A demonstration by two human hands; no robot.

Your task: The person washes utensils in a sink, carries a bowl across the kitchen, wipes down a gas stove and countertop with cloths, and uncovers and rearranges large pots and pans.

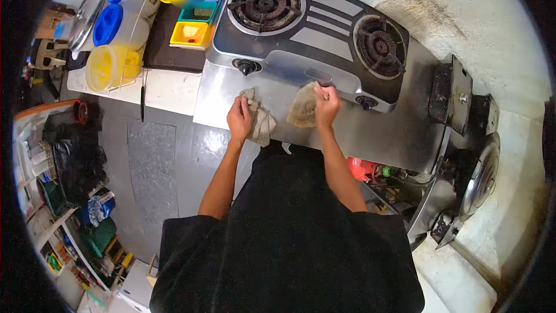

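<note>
My left hand (238, 119) is closed on a crumpled greyish-beige cloth (262, 124) that hangs over the front edge of the steel counter (223, 95). In my right hand (328, 106) another stained beige cloth (302, 109) is pinched at its upper corner and spreads downward to the left. A gap of counter separates the two cloths. Just beyond both hands stands a two-burner gas stove (301, 29), its left knob (247, 67) past my left hand and its right knob (366, 102) beside my right hand.
Left of the stove are coloured trays (191, 33) and tubs with blue lids (108, 25). A knife (143, 95) sticks out over the white counter's edge. On the right, dark metal pieces (452, 95) and a round lid (482, 177) stand near the wall.
</note>
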